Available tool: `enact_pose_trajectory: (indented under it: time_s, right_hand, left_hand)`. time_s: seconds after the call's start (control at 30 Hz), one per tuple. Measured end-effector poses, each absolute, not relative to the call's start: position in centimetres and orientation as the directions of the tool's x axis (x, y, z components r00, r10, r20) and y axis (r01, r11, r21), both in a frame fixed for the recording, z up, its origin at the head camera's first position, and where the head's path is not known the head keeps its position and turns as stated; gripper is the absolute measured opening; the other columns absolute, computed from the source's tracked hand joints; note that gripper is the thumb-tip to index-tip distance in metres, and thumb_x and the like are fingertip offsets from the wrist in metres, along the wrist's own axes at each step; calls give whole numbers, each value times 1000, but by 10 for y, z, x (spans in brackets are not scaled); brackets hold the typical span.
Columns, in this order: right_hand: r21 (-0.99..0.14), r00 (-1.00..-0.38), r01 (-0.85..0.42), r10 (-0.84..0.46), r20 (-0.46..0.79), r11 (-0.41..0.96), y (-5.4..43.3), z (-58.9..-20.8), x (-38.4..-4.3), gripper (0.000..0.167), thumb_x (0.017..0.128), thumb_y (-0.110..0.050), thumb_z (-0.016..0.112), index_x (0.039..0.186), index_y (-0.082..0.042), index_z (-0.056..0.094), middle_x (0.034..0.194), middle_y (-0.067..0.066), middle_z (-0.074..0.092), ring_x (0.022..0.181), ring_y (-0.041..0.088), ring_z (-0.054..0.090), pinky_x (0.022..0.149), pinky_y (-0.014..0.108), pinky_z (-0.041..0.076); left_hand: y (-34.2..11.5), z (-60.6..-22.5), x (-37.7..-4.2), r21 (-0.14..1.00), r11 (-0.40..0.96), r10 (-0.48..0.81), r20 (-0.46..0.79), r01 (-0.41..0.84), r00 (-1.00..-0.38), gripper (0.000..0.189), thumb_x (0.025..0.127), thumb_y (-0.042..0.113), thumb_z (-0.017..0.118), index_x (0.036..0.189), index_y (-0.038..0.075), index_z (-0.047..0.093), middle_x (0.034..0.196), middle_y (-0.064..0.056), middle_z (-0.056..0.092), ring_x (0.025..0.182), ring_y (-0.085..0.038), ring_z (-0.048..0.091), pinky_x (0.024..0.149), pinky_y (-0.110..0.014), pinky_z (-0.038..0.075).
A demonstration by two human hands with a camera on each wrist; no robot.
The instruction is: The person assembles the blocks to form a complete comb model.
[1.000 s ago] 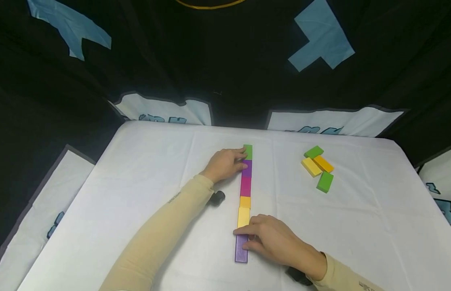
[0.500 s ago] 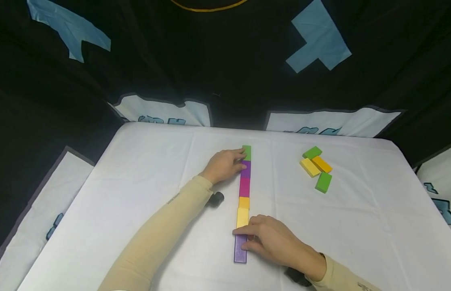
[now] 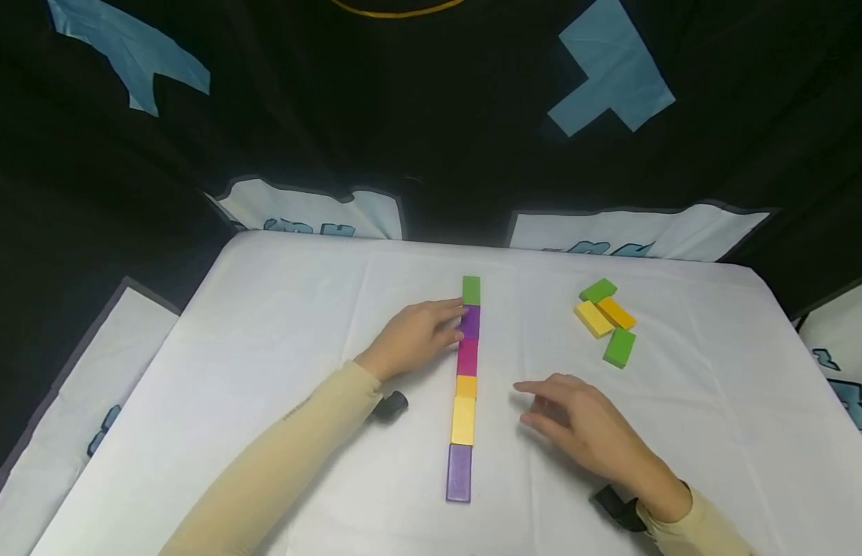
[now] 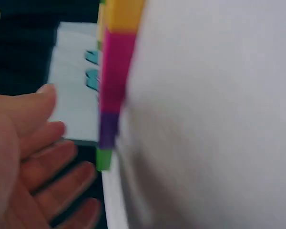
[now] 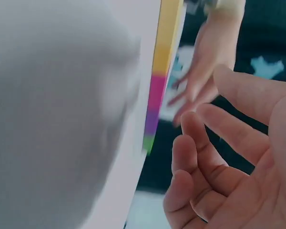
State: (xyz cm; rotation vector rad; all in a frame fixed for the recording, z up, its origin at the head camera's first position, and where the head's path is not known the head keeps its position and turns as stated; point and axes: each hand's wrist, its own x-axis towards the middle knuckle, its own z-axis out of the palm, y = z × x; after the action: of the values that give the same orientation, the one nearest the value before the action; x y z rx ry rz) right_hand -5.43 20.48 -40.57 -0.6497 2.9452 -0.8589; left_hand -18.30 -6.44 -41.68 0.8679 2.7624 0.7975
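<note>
A straight row of coloured blocks runs away from me down the middle of the table. From far to near come a green block (image 3: 471,290), a purple block (image 3: 470,322), a magenta block (image 3: 467,357), an orange block (image 3: 466,386), a yellow block (image 3: 463,421) and a lavender block (image 3: 459,472). My left hand (image 3: 415,337) is beside the row's far end, its relaxed fingertips right at the purple block; the left wrist view shows nothing in its palm. My right hand (image 3: 587,425) hovers to the right of the row with loosely bent fingers, holding nothing.
To the right at the back lies a loose cluster: a green block (image 3: 598,290), a yellow block (image 3: 593,319), an orange block (image 3: 617,312) and another green block (image 3: 619,347). A white cloth covers the table (image 3: 299,278); a black curtain (image 3: 445,139) hangs behind it.
My right hand has let go of the row's near end and moved right, uncovering the yellow and lavender blocks. My left hand has drawn back slightly toward me from the green block. The row stays put.
</note>
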Motion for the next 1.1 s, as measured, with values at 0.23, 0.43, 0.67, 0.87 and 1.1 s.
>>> enact_pose_trajectory:
  time_s: [0.23,0.43,0.67,0.87,1.1]
  right_hand:
    - [-525,-953,-302,-231,198,796,244,-403,-71,34,94,-22,73,124,-8,70,96,-1,69,85,14,61,71,35,52]
    - [-533,-964,-212,-85,252,819,279,-405,-83,42,91,-18,75,128,-1,64,107,16,66,93,29,61,72,34,48]
    - [-553,-994,-45,19,110,832,306,-410,-96,71,90,-23,76,143,11,43,132,32,52,115,47,52,83,57,50]
    - [-542,-994,108,85,-68,834,312,-416,-105,89,91,-37,74,147,16,29,137,38,44,120,51,47,93,66,44]
    - [-510,-988,147,98,-121,848,312,-417,-111,91,92,-38,72,146,20,28,134,40,45,117,51,48,93,65,44]
  left_hand:
    - [-69,-410,-146,604,670,564,-34,432,-825,54,94,26,72,144,14,57,150,-2,52,141,-23,45,117,-38,34]
    - [-67,-402,-122,618,648,595,-47,445,-802,60,93,27,73,148,11,52,155,-2,46,143,-24,42,118,-39,32]
    - [-69,-406,-104,589,638,642,-51,496,-765,71,92,33,73,151,5,44,162,-6,33,148,-26,32,120,-43,28]
    - [-71,-411,-92,561,621,673,-25,547,-739,84,91,42,74,155,4,36,165,-9,26,151,-26,25,122,-45,23]
    - [-73,-413,-84,518,618,718,-67,591,-693,93,90,51,71,158,5,27,167,-9,17,153,-29,16,123,-49,19]
